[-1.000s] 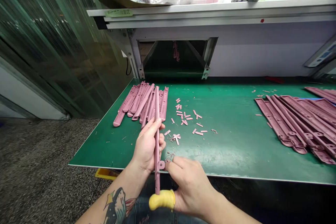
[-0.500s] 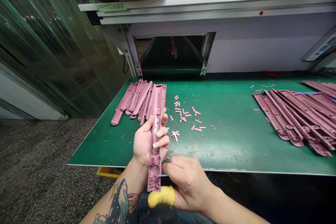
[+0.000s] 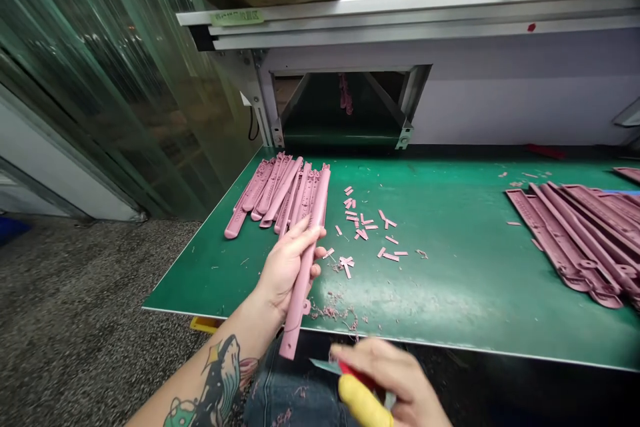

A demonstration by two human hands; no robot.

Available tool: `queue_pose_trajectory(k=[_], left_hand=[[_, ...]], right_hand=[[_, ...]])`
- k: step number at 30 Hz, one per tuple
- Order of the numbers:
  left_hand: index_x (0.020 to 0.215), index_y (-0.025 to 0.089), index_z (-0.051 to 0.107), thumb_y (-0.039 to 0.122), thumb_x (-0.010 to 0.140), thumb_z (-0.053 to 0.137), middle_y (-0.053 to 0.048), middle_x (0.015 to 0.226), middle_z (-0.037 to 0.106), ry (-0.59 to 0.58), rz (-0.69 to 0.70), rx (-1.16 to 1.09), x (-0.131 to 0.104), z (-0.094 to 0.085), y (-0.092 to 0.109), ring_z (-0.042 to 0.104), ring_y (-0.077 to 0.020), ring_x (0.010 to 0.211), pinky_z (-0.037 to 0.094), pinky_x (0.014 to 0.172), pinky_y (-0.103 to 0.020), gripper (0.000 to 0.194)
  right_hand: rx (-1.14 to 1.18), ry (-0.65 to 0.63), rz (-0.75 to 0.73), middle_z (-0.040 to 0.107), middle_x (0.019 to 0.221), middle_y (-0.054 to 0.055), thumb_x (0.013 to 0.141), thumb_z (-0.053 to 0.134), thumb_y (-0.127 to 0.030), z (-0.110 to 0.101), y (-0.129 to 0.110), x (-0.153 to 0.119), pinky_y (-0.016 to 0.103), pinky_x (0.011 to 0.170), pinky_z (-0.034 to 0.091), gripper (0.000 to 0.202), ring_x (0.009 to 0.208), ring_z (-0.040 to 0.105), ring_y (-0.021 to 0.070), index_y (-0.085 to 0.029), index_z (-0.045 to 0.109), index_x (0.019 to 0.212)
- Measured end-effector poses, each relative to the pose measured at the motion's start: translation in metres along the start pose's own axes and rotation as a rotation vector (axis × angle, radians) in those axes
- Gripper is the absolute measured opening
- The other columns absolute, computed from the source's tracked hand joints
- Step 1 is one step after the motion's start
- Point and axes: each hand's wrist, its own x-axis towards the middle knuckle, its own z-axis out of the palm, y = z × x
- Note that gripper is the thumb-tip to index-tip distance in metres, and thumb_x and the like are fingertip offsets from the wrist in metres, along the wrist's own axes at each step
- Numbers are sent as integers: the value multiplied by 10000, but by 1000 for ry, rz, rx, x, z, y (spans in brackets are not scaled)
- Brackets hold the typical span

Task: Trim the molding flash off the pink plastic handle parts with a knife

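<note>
My left hand (image 3: 290,260) is wrapped round a long pink plastic part (image 3: 303,273), its smooth rounded side facing up and a small tab sticking out near the lower end. Below and to the right, my right hand (image 3: 387,383) grips a knife with a red handle (image 3: 356,373). The knife's pointed blade (image 3: 325,365) is bare and stands apart from the pink part. A yellow cover (image 3: 363,400) sits on the thumb of that hand. Just beyond my left hand lies a pile of similar pink parts (image 3: 270,190).
Pink offcuts (image 3: 363,230) and fine shavings (image 3: 333,312) are scattered on the green table (image 3: 450,267). More pink parts (image 3: 575,233) lie stacked at the right. A conveyor belt (image 3: 345,127) runs through an opening at the back, under a metal-edged shelf (image 3: 375,27).
The pink part has been turned over from its ribbed hollow side to its smooth side. My right hand has moved away from it, down and right, bringing the knife's red handle into view.
</note>
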Motion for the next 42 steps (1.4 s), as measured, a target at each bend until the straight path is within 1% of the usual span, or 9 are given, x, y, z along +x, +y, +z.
queue_pose_trajectory(k=[4,15,18,21,25,29,33,36,42], left_hand=[[1120,192,628,173,717,734,-28,889,625,-13,11,197,1,4,-2,575,-62,506,441,311,-131,418],[1292,224,526,228,736,710,-16,827,577,-33,21,438,-2,12,-10,531,-73,515,423,340,-152,586],[1304,248,485,246,776,671,-2,840,556,-14,90,481,-6,19,-13,541,-75,553,442,388,-159,560],[1365,253,352,323,875,546,11,811,539,27,185,570,-3,31,-29,548,-74,576,473,463,-174,532],[1287,181,442,403,931,432,-54,944,612,-33,298,868,35,42,-42,621,-144,724,541,609,-305,419],[1161,182,564,306,885,555,-96,1222,562,-27,421,1310,109,47,-12,583,-221,1020,501,847,-436,302],[1192,159,542,313,877,568,-103,1209,565,90,384,1652,170,59,18,588,-233,1017,504,837,-447,352],[1185,151,546,313,875,572,-106,1195,573,140,341,1802,190,70,22,594,-230,1005,508,829,-440,351],[1187,146,544,315,874,573,-110,1190,574,172,396,1837,184,74,27,598,-227,994,513,820,-430,356]], right_hand=[[-316,72,-206,639,779,67,822,652,-265,-17,-15,21,269,591,475,284,653,573,155,-213,690,1099],[-566,243,-261,627,814,59,818,654,-206,-22,-8,20,294,596,458,314,676,564,171,-245,660,1130],[-357,441,-172,618,810,56,841,625,-242,-14,-10,29,286,597,472,300,672,567,164,-219,633,1139],[160,320,93,612,745,32,850,592,-437,-8,-17,49,269,583,503,349,639,590,153,-173,610,1077],[315,280,272,586,665,6,759,641,-548,-48,-9,59,274,555,501,433,588,580,156,-151,583,923],[-411,466,446,529,552,-9,810,528,-527,-149,24,26,282,486,433,348,492,526,170,-187,603,818],[-1021,526,610,657,1016,110,779,505,-425,-224,47,-9,365,646,472,370,777,639,289,-221,657,1047],[-1050,525,607,636,1105,102,797,450,-326,-230,44,-17,358,698,483,510,899,647,301,-276,527,1299],[-694,394,355,666,1012,45,834,433,-232,-180,13,10,330,820,488,377,934,636,228,-291,614,1160]])
